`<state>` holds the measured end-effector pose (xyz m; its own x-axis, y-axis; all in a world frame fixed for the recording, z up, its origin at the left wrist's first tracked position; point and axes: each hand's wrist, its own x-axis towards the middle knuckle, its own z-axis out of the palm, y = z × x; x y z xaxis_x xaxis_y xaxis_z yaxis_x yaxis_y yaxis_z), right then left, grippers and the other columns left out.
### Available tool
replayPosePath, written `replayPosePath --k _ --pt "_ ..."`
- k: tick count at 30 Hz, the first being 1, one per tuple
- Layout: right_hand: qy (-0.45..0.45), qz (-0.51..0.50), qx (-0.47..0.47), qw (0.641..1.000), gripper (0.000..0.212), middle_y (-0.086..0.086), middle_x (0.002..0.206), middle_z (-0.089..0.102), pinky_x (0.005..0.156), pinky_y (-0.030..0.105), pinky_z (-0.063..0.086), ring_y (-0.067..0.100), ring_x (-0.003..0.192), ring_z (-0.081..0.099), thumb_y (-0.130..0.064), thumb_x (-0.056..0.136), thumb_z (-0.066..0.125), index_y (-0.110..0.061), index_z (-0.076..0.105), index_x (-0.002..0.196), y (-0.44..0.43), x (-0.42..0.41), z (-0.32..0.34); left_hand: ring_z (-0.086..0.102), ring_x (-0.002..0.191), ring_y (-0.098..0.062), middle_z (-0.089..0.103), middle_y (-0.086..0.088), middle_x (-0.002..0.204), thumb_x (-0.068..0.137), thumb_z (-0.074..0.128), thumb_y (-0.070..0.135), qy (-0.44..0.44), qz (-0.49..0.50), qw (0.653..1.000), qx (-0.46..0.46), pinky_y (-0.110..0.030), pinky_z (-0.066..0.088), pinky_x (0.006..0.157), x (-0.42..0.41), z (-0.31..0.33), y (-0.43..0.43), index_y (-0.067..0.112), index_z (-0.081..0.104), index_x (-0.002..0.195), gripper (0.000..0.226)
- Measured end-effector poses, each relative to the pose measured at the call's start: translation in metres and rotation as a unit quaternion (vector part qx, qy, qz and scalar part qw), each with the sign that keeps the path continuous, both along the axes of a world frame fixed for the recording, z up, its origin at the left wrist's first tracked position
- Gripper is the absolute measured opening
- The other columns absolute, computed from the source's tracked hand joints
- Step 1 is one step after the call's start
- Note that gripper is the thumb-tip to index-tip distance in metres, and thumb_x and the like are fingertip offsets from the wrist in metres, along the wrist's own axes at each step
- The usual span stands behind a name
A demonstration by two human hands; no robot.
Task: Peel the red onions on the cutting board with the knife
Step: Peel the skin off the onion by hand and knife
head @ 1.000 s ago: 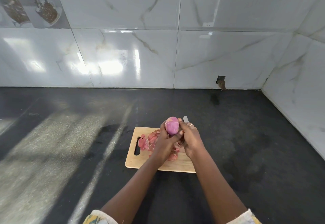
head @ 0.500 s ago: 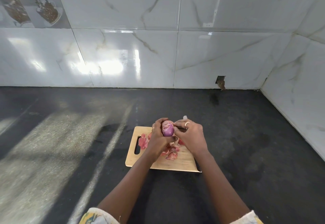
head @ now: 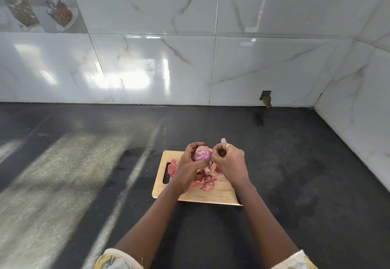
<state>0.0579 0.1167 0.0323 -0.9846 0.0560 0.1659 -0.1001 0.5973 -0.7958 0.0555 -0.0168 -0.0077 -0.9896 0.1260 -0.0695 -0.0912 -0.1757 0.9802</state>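
A purple-red onion (head: 201, 154) is held a little above the wooden cutting board (head: 219, 193), cupped in the curled fingers of my left hand (head: 187, 168). My right hand (head: 231, 162) is right beside the onion, its fingers curled round a knife; only the pale tip of the knife (head: 223, 140) shows past the knuckles. The right thumb and forefinger meet at the onion's right side. A heap of red onion skins (head: 203, 179) lies on the board under both hands.
The board lies on a dark countertop (head: 295, 184). White marble-look wall tiles (head: 190, 68) close the back, and a side wall (head: 358, 121) closes the right. A small hole in the tiles (head: 266, 96) sits at the counter's back edge.
My left hand has lowered and turned the onion, so a more streaked, skin-covered side now faces me. My right hand has shifted a little to the right beside it.
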Motion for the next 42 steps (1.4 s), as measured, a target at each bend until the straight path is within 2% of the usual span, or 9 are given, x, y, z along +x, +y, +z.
replayPosePath --k 6,9,12,15,18,25,30,36,42 --pt "-0.075 0.035 -0.172 0.982 0.016 -0.001 0.090 0.071 0.080 0.027 0.056 0.011 0.086 0.068 -0.019 0.083 0.070 -0.010 0.070 0.097 0.005 -0.002 -0.004 0.058 0.104 -0.027 0.052 -0.016 0.121 0.073 0.071 -0.002 0.009 0.007 1.000 0.016 -0.037 0.054 0.084 0.000 0.001 -0.004 0.023 0.051 0.113 0.051" --pt "-0.087 0.052 -0.163 0.981 0.027 0.001 0.094 0.072 0.081 0.024 0.056 0.010 0.088 0.068 -0.017 0.078 0.075 -0.009 0.072 0.103 0.006 -0.004 -0.004 0.059 0.106 -0.026 0.050 -0.011 0.121 0.070 0.076 0.002 0.018 0.001 0.999 -0.043 -0.039 0.056 0.083 -0.002 0.000 -0.004 0.025 0.049 0.115 0.056" --pt "-0.056 -0.002 -0.154 0.986 0.010 -0.002 0.081 0.071 0.075 0.019 0.056 0.008 0.078 0.067 -0.002 0.080 0.070 -0.006 0.074 0.089 0.002 -0.006 -0.003 0.058 0.106 -0.026 0.049 -0.008 0.121 0.062 0.085 0.016 0.020 0.006 0.997 -0.080 -0.041 0.056 0.085 -0.002 0.001 -0.001 0.026 0.047 0.115 0.066" --pt "-0.042 -0.022 -0.103 0.994 0.021 -0.004 0.074 0.065 0.065 0.010 0.049 0.006 0.071 0.061 0.009 0.083 0.056 -0.007 0.068 0.077 -0.004 -0.006 -0.004 0.058 0.104 -0.025 0.048 -0.008 0.119 0.061 0.085 0.023 0.027 0.026 0.995 -0.091 -0.039 0.056 0.083 -0.002 -0.001 0.001 0.026 0.050 0.112 0.062" --pt "-0.064 -0.037 -0.093 0.993 0.032 0.003 0.077 0.060 0.060 0.022 0.047 0.013 0.067 0.053 0.014 0.084 0.039 -0.011 0.053 0.069 -0.008 -0.006 -0.008 0.059 0.100 -0.023 0.052 -0.008 0.117 0.067 0.081 0.022 0.028 0.026 0.995 -0.091 -0.037 0.056 0.083 -0.002 -0.001 0.002 0.027 0.052 0.110 0.052" --pt "-0.133 -0.115 -0.307 0.935 0.031 0.009 0.061 0.055 0.060 0.037 0.054 0.020 0.058 0.053 0.009 0.092 0.030 -0.007 0.046 0.071 -0.009 -0.012 -0.017 0.060 0.085 -0.020 0.054 -0.010 0.108 0.059 0.079 0.011 -0.023 -0.008 0.998 0.058 -0.035 0.055 0.075 0.003 0.000 -0.001 0.021 0.049 0.110 0.061" --pt "-0.122 -0.095 -0.153 0.976 0.022 0.004 0.064 0.061 0.040 0.011 0.042 0.010 0.049 0.053 0.008 0.090 0.047 -0.003 0.063 0.081 0.007 -0.014 -0.017 0.062 0.082 -0.020 0.056 -0.011 0.100 0.048 0.075 0.009 -0.078 0.005 0.979 0.191 -0.028 0.057 0.071 0.003 -0.002 -0.010 0.008 0.046 0.106 0.065" --pt "-0.122 0.026 0.061 0.990 0.037 0.003 0.088 0.066 0.074 0.021 0.048 0.019 0.087 0.063 0.011 0.083 0.043 -0.004 0.072 0.100 0.002 -0.009 -0.015 0.061 0.097 -0.026 0.058 -0.012 0.113 0.050 0.080 0.012 -0.037 0.018 0.999 -0.018 -0.044 0.054 0.085 0.002 -0.007 -0.008 0.027 0.060 0.105 0.061" --pt "-0.118 0.043 0.207 0.970 0.034 0.010 0.115 0.066 0.090 0.033 0.047 0.025 0.106 0.060 -0.007 0.092 0.047 -0.018 0.068 0.117 -0.001 -0.012 -0.014 0.061 0.095 -0.017 0.056 -0.008 0.117 0.067 0.067 -0.006 -0.015 0.023 0.997 -0.074 -0.027 0.055 0.076 0.004 -0.007 -0.007 0.027 0.053 0.120 0.065"
